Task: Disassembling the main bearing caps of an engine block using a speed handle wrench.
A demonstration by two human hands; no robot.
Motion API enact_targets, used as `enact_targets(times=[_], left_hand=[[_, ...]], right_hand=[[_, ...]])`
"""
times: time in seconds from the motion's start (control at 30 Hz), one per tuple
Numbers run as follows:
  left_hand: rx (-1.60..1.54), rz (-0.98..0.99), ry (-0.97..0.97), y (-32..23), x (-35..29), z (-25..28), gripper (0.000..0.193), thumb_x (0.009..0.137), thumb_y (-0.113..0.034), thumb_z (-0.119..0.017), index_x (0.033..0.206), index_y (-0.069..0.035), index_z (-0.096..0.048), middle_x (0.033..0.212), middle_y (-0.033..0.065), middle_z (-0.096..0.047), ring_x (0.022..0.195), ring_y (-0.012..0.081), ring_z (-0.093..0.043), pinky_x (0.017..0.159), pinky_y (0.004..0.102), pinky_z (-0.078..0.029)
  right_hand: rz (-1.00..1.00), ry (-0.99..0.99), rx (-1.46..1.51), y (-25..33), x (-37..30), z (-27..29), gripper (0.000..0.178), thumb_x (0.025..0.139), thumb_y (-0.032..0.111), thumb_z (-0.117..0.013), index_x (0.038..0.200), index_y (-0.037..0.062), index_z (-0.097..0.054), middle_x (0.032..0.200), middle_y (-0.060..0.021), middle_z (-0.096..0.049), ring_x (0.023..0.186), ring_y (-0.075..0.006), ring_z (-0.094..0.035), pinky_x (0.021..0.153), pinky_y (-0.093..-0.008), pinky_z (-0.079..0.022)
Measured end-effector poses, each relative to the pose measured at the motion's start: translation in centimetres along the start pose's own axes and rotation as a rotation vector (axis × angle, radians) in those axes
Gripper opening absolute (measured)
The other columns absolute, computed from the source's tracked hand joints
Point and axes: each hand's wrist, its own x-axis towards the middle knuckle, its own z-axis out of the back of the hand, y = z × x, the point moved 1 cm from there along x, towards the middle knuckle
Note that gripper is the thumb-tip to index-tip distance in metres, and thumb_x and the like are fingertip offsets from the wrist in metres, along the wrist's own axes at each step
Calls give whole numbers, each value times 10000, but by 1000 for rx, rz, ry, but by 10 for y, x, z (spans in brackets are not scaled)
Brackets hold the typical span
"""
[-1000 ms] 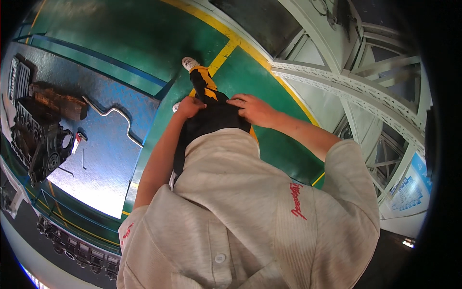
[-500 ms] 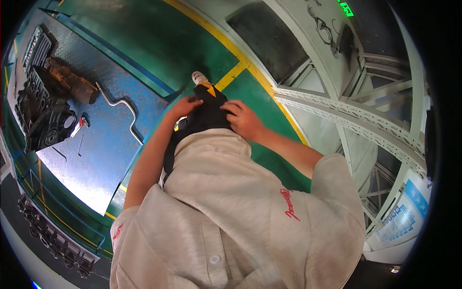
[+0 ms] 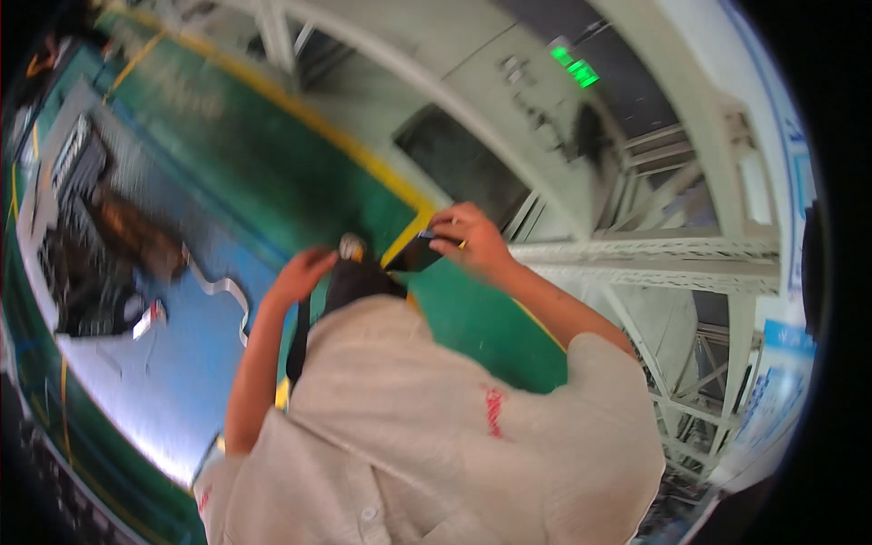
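Note:
My left hand [image 3: 302, 274] is beside the dark trousers [image 3: 357, 283] on my leg, its fingers loosely stretched out and somewhat blurred. Nothing shows in it. To the right, my right hand [image 3: 472, 239] is raised out over the yellow floor line, its fingers bent together. A small dark blue and yellowish bit shows between those fingers, too blurred to name. A shoe [image 3: 351, 246] pokes out past the trousers, between the two hands.
At left, a blue metal-topped table [image 3: 195, 341] bears dark engine parts [image 3: 86, 282], a rusty brown block [image 3: 136, 232], a bent metal rod [image 3: 221, 287] and a red-and-white item [image 3: 148, 320]. A pale metal frame [image 3: 636, 259] stands at right. Yellow lines cross the green floor [image 3: 481, 318].
My view has swung and blurred. My right hand has moved away from my trousers, up and right, with a small thing now showing in its fingers. My left hand has drawn left.

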Motion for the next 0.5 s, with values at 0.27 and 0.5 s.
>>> enact_targets(times=[0.27,0.5], left_hand=[[-436,7,-269,82,-4,23,383,1013,-348,-638,1146,8,-681,901,76,-721,756,128,-628,653,272,-467],[-592,261,-279,139,-8,-2,319,1018,-281,-624,1156,4,-667,892,97,-730,731,167,-675,613,277,-487]], right_hand=[[264,-672,-808,73,85,260,164,840,85,-754,999,48,-738,1122,-52,-720,988,-279,-662,854,-403,-492],[255,-1065,-1224,28,120,421,164,861,120,-754,1003,41,-737,1112,-31,-725,932,-251,-662,821,-386,-509]])
